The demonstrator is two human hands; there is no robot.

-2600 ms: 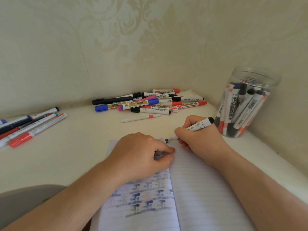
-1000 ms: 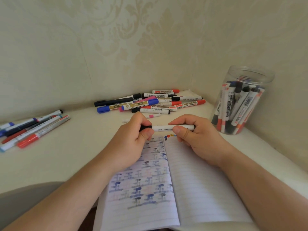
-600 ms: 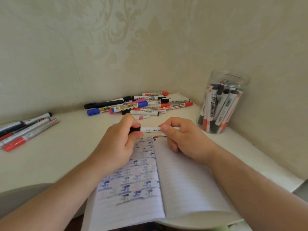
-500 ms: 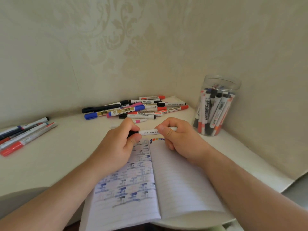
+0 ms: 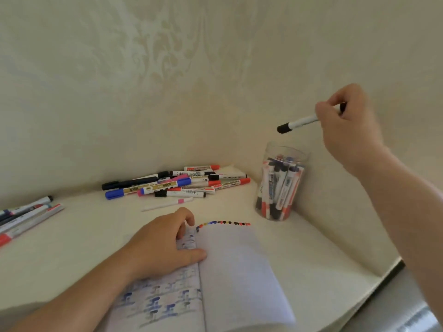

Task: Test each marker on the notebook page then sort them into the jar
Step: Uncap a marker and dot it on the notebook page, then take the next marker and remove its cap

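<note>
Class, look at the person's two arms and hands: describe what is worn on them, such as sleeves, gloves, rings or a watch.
Nothing is worn that shows. The left hand and right hand are bare, with no gloves and no rings to be seen. Both forearms are uncovered as far as the picture's edge: no sleeves, watch or bracelet in view.

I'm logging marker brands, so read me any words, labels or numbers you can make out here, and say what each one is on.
Nothing here reads clearly.
Markers in the pile: barrels carry printed labels, too blurred to read.
Markers in the jar: label print and what look like barcodes, too small to read.
Marker in the right hand: no legible print.
Notebook: only colored dots and ink test marks, no words.
</note>
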